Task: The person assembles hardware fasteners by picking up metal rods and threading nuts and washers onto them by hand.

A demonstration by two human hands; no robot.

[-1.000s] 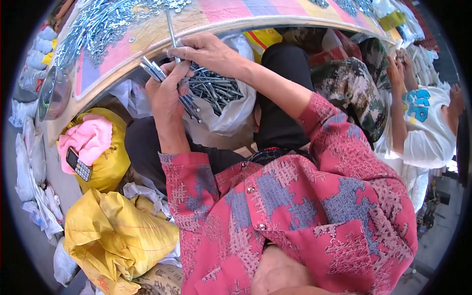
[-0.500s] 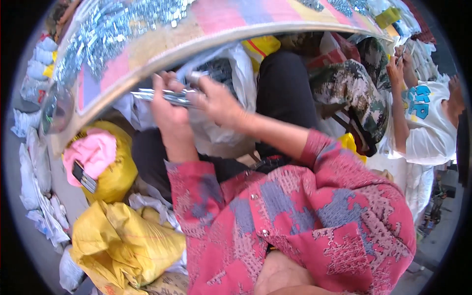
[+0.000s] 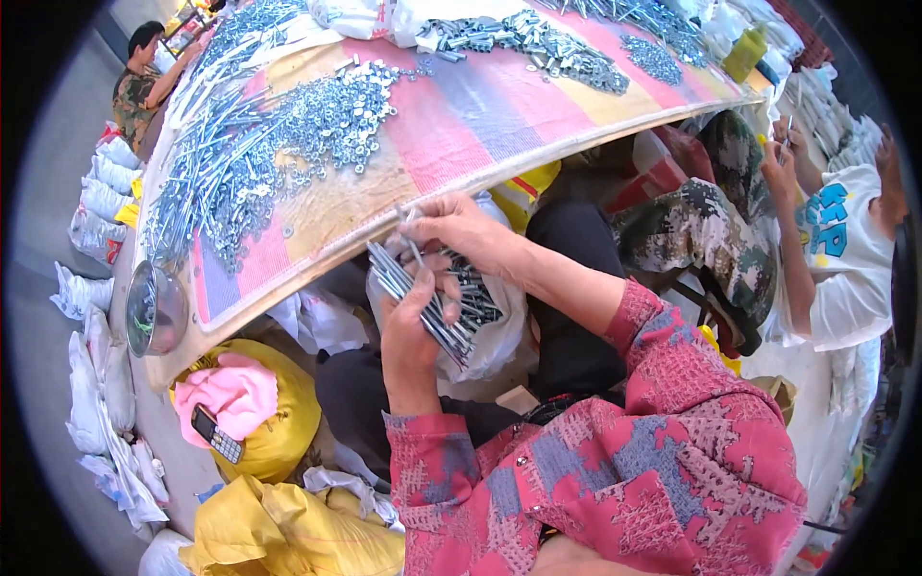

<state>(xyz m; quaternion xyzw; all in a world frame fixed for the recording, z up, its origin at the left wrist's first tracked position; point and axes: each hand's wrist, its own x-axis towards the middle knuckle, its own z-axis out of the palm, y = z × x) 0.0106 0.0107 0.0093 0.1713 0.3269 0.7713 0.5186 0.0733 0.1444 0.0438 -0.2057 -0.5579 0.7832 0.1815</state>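
Note:
A bundle of long thin metal bolts lies slantwise in my left hand, whose fingers are closed around it. Just above, my right hand pinches a single slim bolt at its fingertips, close to the bundle. Beneath both hands, a white plastic bag stands open between my knees, with many more dark metal bolts inside. My left palm and part of the bag's mouth are hidden by the bundle.
Ahead is a table with a striped cloth, bearing heaps of rods and small nuts or washers. A clear bowl sits at its left corner. Yellow sacks, a pink cloth and a phone lie left. Another person sits right.
The view has tilted up, showing more of the tabletop. The bundle has turned from nearly level to steeply slanted, and my right hand has lifted from its end to above it.

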